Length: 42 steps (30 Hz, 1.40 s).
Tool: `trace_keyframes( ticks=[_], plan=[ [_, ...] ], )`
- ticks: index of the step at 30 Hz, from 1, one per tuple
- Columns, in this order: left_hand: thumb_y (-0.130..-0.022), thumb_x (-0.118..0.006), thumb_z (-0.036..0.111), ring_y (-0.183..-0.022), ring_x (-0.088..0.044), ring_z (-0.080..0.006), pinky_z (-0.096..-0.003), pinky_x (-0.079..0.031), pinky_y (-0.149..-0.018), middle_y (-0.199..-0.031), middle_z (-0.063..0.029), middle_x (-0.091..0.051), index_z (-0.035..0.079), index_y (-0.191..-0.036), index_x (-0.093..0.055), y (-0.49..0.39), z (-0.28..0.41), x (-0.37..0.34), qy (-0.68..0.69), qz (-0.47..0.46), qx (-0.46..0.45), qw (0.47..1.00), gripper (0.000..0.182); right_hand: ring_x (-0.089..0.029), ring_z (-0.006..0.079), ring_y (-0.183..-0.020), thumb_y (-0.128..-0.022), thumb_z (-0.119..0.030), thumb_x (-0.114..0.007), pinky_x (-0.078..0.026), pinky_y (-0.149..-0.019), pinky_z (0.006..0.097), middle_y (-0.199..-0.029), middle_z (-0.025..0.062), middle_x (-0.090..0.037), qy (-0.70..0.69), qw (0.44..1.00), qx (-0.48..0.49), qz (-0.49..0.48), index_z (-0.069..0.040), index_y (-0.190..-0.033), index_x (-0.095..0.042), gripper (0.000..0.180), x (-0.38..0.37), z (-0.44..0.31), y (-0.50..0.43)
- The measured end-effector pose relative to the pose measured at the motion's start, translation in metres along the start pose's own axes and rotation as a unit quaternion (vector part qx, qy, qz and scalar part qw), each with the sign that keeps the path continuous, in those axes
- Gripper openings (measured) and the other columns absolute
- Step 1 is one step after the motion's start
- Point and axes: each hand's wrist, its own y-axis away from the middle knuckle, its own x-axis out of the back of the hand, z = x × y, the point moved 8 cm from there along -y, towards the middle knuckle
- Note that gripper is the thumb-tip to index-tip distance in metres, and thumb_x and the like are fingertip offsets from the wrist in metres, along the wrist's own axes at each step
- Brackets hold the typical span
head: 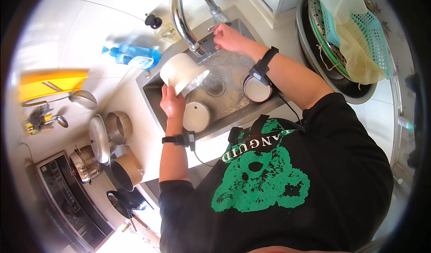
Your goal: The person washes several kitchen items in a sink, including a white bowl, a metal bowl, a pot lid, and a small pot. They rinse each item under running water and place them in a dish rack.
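Note:
My left hand (172, 101) grips the rim of a white pot-like container (180, 72), which is tipped over the stainless steel sink (232, 110). Clear water spills from its lower edge. With fingers partly curled, my right hand (229, 37) is at the small metal lever of the chrome faucet (181, 14); whether it grips the lever is hard to make out. A round white lid (196, 116) with a small hole lies in the sink's near left corner. At the near right sits a white bowl with a red rim (257, 89), partly behind my right wrist strap.
Behind the sink stand a blue pump bottle (138, 56) and a clear bottle with a black pump (165, 29). Pots (126, 172) and a wok lid (99, 138) are on the left. Stacked basins and a turquoise basket (377, 47) are at the right.

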Motion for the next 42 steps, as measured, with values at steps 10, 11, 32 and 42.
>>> trace_keyframes(
  ticks=[10, 11, 32, 42],
  plan=[
    [-0.073, -0.078, 0.002, -0.091, -0.068, -0.0328, -0.0391, -0.059, -0.071, -0.109, -0.0121, -0.064, 0.008, -0.092, -0.057, 0.02, 0.052, 0.077, 0.09, 0.185, -0.114, 0.972, 0.028, -0.062, 0.0437, -0.108, -0.103, -0.053, -0.041, -0.057, -0.081, 0.0555, -0.142, 0.0266, -0.044, -0.195, 0.898, -0.284, -0.274, -0.006, -0.15, -0.031, 0.067, -0.08, 0.045, 0.095],
    [-0.073, -0.079, 0.003, -0.095, -0.068, -0.0344, -0.0392, -0.059, -0.072, -0.114, -0.0128, -0.064, 0.008, -0.094, -0.056, 0.023, 0.057, 0.08, 0.097, 0.202, -0.128, 0.966, 0.031, -0.059, 0.0456, -0.113, -0.103, -0.056, -0.038, -0.056, -0.082, 0.0577, -0.145, 0.0259, -0.042, -0.221, 0.885, -0.275, -0.304, -0.009, -0.15, -0.031, 0.068, -0.085, 0.038, 0.101],
    [-0.096, -0.048, 0.005, -0.126, -0.053, -0.0413, -0.0434, -0.049, -0.101, -0.145, -0.0236, -0.047, -0.002, -0.128, -0.05, 0.062, 0.034, 0.025, 0.212, -0.046, -0.07, 0.974, 0.033, -0.044, 0.0313, -0.129, -0.098, -0.061, -0.044, -0.04, -0.099, 0.0643, -0.143, 0.0061, -0.046, -0.176, 0.935, -0.273, -0.14, -0.023, -0.147, -0.043, 0.061, -0.084, 0.037, 0.125],
    [-0.086, -0.06, 0.004, -0.124, -0.053, -0.0459, -0.0476, -0.054, -0.092, -0.147, -0.0252, -0.043, 0.003, -0.107, -0.052, 0.061, 0.002, 0.007, 0.257, 0.012, -0.128, 0.958, 0.023, -0.048, 0.0382, -0.124, -0.099, -0.059, -0.043, -0.043, -0.093, 0.0665, -0.142, 0.011, -0.046, -0.116, 0.964, -0.234, -0.052, -0.021, -0.144, -0.045, 0.059, -0.093, 0.04, 0.124]
  ],
)
